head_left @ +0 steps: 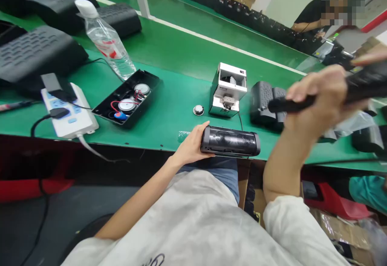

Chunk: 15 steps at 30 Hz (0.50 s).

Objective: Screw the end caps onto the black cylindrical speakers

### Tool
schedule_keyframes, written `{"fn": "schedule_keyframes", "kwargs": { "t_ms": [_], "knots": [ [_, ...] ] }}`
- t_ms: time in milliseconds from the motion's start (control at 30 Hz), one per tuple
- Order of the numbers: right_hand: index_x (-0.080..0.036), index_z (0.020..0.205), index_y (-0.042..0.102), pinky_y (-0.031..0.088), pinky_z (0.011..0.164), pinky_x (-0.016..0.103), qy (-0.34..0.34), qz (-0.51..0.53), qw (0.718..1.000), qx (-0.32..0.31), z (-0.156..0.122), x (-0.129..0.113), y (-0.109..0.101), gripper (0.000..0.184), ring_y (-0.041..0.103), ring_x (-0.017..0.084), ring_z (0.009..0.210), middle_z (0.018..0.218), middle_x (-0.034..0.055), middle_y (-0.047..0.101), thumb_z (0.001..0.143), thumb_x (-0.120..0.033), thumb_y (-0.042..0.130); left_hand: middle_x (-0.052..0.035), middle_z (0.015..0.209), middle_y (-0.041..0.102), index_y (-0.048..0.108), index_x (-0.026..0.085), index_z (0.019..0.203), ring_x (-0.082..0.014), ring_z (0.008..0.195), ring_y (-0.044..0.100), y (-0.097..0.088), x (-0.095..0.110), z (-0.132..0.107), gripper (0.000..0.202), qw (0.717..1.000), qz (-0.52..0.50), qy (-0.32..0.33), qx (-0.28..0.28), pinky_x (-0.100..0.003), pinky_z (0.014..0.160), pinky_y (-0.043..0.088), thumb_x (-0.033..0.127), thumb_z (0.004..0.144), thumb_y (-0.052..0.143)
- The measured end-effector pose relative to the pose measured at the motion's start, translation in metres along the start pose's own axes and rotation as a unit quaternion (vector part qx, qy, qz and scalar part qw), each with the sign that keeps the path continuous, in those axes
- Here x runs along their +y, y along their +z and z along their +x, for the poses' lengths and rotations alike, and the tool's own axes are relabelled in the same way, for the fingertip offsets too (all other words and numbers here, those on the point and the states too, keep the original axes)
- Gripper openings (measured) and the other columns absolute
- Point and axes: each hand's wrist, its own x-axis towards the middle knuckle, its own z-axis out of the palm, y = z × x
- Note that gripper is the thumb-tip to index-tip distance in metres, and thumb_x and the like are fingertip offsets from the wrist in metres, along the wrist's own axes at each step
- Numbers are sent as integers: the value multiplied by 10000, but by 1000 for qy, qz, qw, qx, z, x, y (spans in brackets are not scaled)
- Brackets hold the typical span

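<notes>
My left hand (191,144) grips the left end of a black speaker (231,142) with a perforated grille, lying at the table's front edge. My right hand (322,92) is raised at the right, blurred by motion, its fingers wrapped round a black electric screwdriver (365,81) whose narrow end points left. Behind the speaker stands a white and black screw feeder (229,90). A small round speaker driver (198,110) sits just left of the feeder. Farther left, an open black housing (148,81) holds two round drivers with red wires and a blue part.
A water bottle (105,42) and a white power strip (71,111) with plugs stand at the left. Black speaker housings (36,56) line the left, and more (263,100) are right of the feeder. A person (314,16) is across the bench; a teal sleeve (367,191) shows at right.
</notes>
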Motion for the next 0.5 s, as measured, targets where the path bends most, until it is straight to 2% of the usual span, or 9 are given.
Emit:
{"fn": "schedule_keyframes", "kwargs": {
  "t_ms": [67, 100, 167, 233, 333, 500],
  "knots": [
    [-347, 1183, 485, 341, 471, 323, -68, -13, 998, 5, 4, 34, 25, 364, 375, 129, 483, 644, -122, 429, 939, -401, 749, -235, 1775, 481, 115, 346, 1876, -479, 1642, 559, -1, 1, 0, 1476, 1000, 0, -2, 0, -683, 1339, 526, 376, 777, 1101],
    [-359, 1180, 477, 347, 470, 343, -78, -29, 997, -5, 6, 50, 34, 375, 371, 132, 484, 648, -120, 439, 967, -474, 763, -233, 1778, 481, 119, 346, 1875, -478, 1646, 558, -1, 1, 0, 1473, 1000, -1, -6, 0, -680, 1343, 524, 375, 776, 1100],
    [-383, 1151, 466, 358, 468, 368, -52, -54, 997, -36, 7, 78, 45, 518, 357, 141, 487, 657, -119, 443, 947, -719, 803, -228, 1773, 489, 124, 348, 1875, -477, 1647, 560, -1, 1, 0, 1471, 1000, -4, -13, -2, -677, 1345, 524, 383, 776, 1100],
    [-384, 1146, 489, 368, 474, 368, -23, -53, 997, -55, 9, 98, 49, 708, 327, 137, 498, 676, -119, 454, 841, -934, 813, -226, 1764, 499, 126, 347, 1876, -477, 1650, 557, -2, 1, 0, 1461, 1000, -6, -16, -4, -679, 1346, 524, 396, 783, 1095],
    [-385, 1155, 536, 391, 507, 349, 6, -49, 996, -70, 14, 115, 48, 894, 293, 128, 542, 688, -124, 448, 666, -1073, 831, -231, 1768, 493, 116, 346, 1876, -480, 1660, 545, -2, 2, 0, 1462, 1000, -5, -10, -6, -683, 1346, 521, 393, 788, 1091],
    [-405, 1120, 528, 440, 573, 334, 44, -64, 995, -64, 18, 123, 46, 966, 305, 138, 620, 677, -135, 434, 527, -1091, 863, -231, 1772, 482, 118, 350, 1871, -476, 1655, 553, -3, 1, -1, 1454, 1000, 4, -15, -7, -663, 1341, 528, 375, 789, 1090]
  ]
}}
